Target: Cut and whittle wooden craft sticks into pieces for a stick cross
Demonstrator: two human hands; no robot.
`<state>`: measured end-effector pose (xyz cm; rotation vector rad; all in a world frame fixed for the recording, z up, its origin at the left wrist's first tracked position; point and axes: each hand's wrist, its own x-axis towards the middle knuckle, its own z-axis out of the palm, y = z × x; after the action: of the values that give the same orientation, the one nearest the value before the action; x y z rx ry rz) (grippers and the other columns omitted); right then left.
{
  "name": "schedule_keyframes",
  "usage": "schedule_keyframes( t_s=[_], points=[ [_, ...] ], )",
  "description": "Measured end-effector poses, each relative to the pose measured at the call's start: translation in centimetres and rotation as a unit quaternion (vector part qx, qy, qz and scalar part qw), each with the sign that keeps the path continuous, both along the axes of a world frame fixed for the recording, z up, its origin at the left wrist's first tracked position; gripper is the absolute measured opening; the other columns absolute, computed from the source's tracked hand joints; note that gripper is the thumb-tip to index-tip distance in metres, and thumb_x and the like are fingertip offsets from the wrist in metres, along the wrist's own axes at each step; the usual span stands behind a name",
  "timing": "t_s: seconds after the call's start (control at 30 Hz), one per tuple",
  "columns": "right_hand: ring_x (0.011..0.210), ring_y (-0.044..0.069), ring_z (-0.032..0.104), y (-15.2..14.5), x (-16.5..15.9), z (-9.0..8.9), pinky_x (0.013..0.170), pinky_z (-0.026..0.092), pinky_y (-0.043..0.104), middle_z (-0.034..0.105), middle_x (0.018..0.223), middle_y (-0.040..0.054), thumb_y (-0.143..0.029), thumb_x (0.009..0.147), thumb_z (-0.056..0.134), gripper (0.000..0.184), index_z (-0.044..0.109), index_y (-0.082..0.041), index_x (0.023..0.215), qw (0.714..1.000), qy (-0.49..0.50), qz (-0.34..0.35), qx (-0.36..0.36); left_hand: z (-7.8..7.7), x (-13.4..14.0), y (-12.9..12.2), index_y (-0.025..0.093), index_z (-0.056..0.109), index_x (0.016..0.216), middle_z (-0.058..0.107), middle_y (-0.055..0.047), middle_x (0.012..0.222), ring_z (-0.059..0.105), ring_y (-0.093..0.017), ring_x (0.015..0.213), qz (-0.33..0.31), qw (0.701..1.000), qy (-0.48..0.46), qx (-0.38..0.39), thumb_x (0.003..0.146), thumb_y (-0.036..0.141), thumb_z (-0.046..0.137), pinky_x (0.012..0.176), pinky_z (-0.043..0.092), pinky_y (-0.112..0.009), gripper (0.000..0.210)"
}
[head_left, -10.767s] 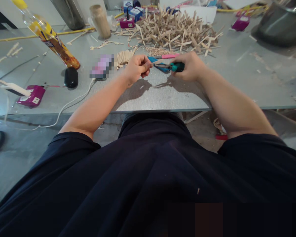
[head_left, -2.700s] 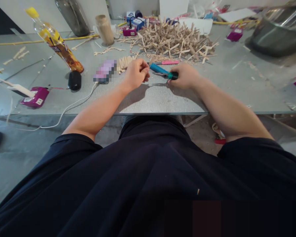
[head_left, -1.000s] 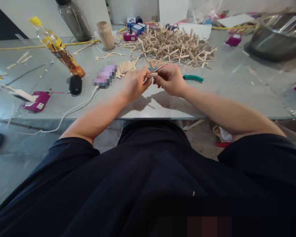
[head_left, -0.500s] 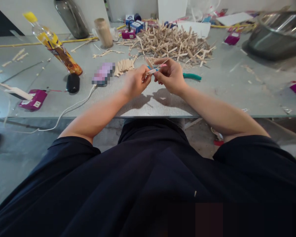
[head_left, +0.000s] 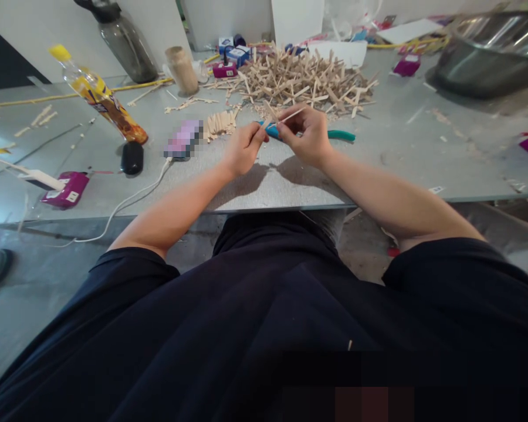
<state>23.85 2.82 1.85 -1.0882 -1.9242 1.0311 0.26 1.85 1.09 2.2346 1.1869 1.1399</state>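
Moderate overhead light throws shadows of the bare left hand (head_left: 245, 147) and bare right hand (head_left: 308, 136) toward the near edge of the smooth grey tabletop (head_left: 405, 155), its left edge glaring bluish. The black cloth shirt (head_left: 264, 316) is underexposed; the round silver metal pot (head_left: 479, 67) by the far right corner looks stretched and soft

Relative to the plain, dark navy shirt (head_left: 255, 305), the short left sleeve (head_left: 132, 266) and right sleeve (head_left: 431, 261) adjoin either side, one pale fleck (head_left: 350, 345) marks its front, greyish legwear (head_left: 333, 225) shows beyond its far edge, and left hand (head_left: 243, 149) and right hand (head_left: 308, 136) are bare.
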Motion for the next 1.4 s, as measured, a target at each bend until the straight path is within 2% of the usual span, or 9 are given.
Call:
schedule_keyframes(
  t_s=[0.1,0.23,0.47,0.57,0.73,0.83,0.93,1.1,1.4],
  points=[
    [0.119,0.04,0.073,-0.3,0.0,-0.1,0.108,0.062,0.057,0.079,0.116,0.0101,-0.102,0.085,0.076,0.075,0.071,-0.038,0.125,0.992,0.004,-0.073,0.107,-0.3,-0.1,0.2,0.031,0.075,0.097,0.07,-0.004,0.081,0.071,-0.024,0.092,0.004,1.0,0.013,-0.024,0.12,0.052,0.052,0.088,0.055,-0.045,0.038],
    [0.093,0.032,0.075,0.5,0.2,-0.9,0.099,0.067,0.052,0.082,0.103,0.0079,-0.089,0.099,0.077,0.055,0.077,-0.037,0.116,0.98,0.007,-0.062,0.188,-1.1,-0.4,1.1,0.032,0.075,0.095,0.069,-0.006,0.081,0.074,-0.028,0.095,0.017,1.0,0.009,-0.025,0.118,0.049,0.053,0.091,0.057,-0.046,0.035],
    [0.072,0.024,0.071,3.0,-0.3,-2.6,0.079,0.066,0.046,0.08,0.09,0.004,-0.093,0.097,0.074,0.064,0.076,-0.03,0.106,0.947,0.076,-0.044,0.31,-2.4,-0.6,2.6,0.025,0.075,0.092,0.059,-0.003,0.074,0.063,-0.023,0.08,-0.022,0.999,-0.042,-0.021,0.116,0.054,0.058,0.08,0.049,-0.038,0.041],
    [0.07,0.022,0.072,3.1,-0.3,-2.6,0.075,0.066,0.044,0.081,0.091,0.0029,-0.087,0.101,0.075,0.056,0.077,-0.031,0.104,0.939,0.084,-0.04,0.332,-2.4,-0.6,2.6,0.025,0.075,0.089,0.053,0.0,0.069,0.059,-0.021,0.075,-0.021,0.998,-0.053,-0.025,0.116,0.052,0.061,0.077,0.045,-0.036,0.04],
    [0.074,0.024,0.075,3.1,0.0,-2.4,0.072,0.066,0.044,0.086,0.104,0.0067,-0.076,0.105,0.079,0.042,0.08,-0.033,0.104,0.918,0.101,-0.044,0.382,-2.1,-0.5,2.5,0.023,0.076,0.089,0.051,0.001,0.068,0.054,-0.019,0.072,-0.039,0.997,-0.065,-0.018,0.116,0.039,0.059,0.074,0.042,-0.035,0.035],
    [0.087,0.029,0.078,2.9,0.1,-2.3,0.077,0.069,0.046,0.086,0.106,0.008,-0.07,0.103,0.085,0.036,0.081,-0.034,0.105,0.922,0.075,-0.027,0.379,-2.3,-0.4,2.8,0.023,0.075,0.091,0.048,0.003,0.067,0.052,-0.017,0.068,-0.043,0.996,-0.076,-0.03,0.116,0.037,0.062,0.07,0.04,-0.033,0.031],
    [0.094,0.031,0.078,2.6,0.2,-2.0,0.082,0.071,0.049,0.084,0.107,0.0078,-0.066,0.103,0.086,0.03,0.08,-0.037,0.108,0.926,0.076,-0.04,0.368,-2.7,-0.3,3.1,0.023,0.071,0.09,0.043,0.005,0.065,0.046,-0.015,0.061,-0.065,0.988,-0.122,-0.071,0.113,0.043,0.072,0.065,0.036,-0.031,0.03],
    [0.088,0.03,0.076,2.7,0.3,-1.8,0.078,0.069,0.048,0.081,0.106,0.0087,-0.063,0.107,0.083,0.028,0.079,-0.035,0.105,0.918,0.091,-0.051,0.383,-3.1,-0.1,3.4,0.026,0.064,0.104,0.035,0.009,0.065,0.032,-0.013,0.054,-0.119,0.956,-0.221,-0.151,0.109,0.052,0.08,0.058,0.029,-0.029,0.031],
    [0.087,0.026,0.073,3.3,0.5,-2.3,0.078,0.07,0.042,0.08,0.106,0.0082,-0.065,0.108,0.079,0.032,0.08,-0.033,0.11,0.915,0.061,-0.061,0.394,-2.8,-0.2,3.2,0.029,0.052,0.104,0.035,0.011,0.063,0.029,-0.012,0.052,-0.135,0.948,-0.242,-0.155,0.107,0.048,0.08,0.058,0.028,-0.028,0.033]
  ],
)
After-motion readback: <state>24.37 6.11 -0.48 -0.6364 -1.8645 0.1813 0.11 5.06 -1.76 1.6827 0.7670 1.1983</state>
